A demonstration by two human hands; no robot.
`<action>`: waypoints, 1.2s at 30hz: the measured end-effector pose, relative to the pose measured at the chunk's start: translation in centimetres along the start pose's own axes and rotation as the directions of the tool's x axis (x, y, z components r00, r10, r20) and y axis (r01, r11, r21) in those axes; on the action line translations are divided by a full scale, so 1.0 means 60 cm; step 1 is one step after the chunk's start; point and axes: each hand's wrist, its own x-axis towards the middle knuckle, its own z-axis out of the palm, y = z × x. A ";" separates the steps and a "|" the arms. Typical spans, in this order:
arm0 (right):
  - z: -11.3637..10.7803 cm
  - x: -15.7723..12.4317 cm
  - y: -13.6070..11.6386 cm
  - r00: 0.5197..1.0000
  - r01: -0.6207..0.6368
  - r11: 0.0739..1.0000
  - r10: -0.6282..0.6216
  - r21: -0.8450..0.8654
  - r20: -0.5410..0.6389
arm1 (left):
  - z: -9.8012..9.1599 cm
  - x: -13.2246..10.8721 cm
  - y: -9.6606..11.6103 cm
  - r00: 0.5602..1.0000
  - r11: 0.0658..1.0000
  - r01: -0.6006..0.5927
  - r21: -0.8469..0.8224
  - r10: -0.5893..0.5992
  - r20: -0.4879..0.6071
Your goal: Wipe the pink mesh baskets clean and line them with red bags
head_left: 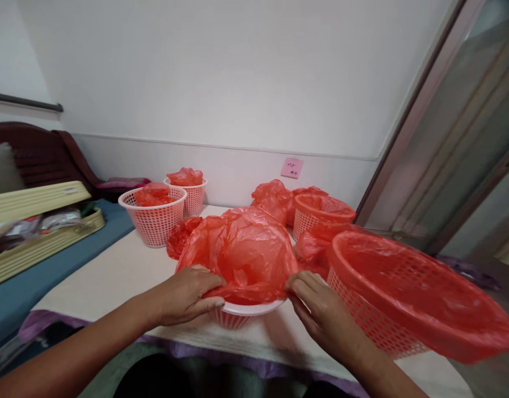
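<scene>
In front of me stands a white plastic basket point(236, 316) with holes in its wall. A thin red plastic bag point(254, 249) lines it and spills over the far and side edges. At the near rim the bag's edge lies inside, so the white rim shows. My left hand point(194, 296) pinches the bag at the left of the rim, thumb against fingers. On the right side of the rim, my right hand point(314, 304) has its fingers closed on the bag's edge. The basket's lower part is partly hidden by my hands and the bag.
Close on the right is a large basket point(374, 315) lined with red plastic; behind it stands another lined basket point(306, 221). Two white baskets point(155, 224) with crumpled red bags stand back left. A crumpled red bag point(182, 235) lies beside them. The wall bears a pink note point(292, 167).
</scene>
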 end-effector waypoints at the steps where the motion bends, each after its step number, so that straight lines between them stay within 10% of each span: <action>1: 0.003 -0.002 0.002 1.000 0.000 1.000 0.000 -0.001 -0.017 | 0.002 0.001 -0.002 1.000 1.000 -0.010 0.010 0.010 -0.003; 8: 0.012 -0.007 0.003 0.999 -0.047 0.997 0.046 -0.064 -0.020 | -0.003 -0.005 -0.001 0.981 0.974 -0.118 0.192 0.144 -0.127; 15: 0.013 -0.006 -0.010 0.998 -0.054 0.996 0.056 0.072 -0.029 | 0.014 -0.022 0.009 0.870 0.919 -0.176 0.352 0.312 -0.382; 29: 0.069 -0.069 0.012 0.975 0.000 0.999 -0.011 -0.050 -0.222 | 0.084 -0.068 -0.042 0.911 0.890 0.005 0.457 0.185 -0.370; 36: 0.073 -0.067 -0.002 0.974 -0.130 0.949 0.176 0.286 -0.142 | 0.123 -0.085 -0.051 0.816 0.956 -0.067 0.284 0.216 -0.536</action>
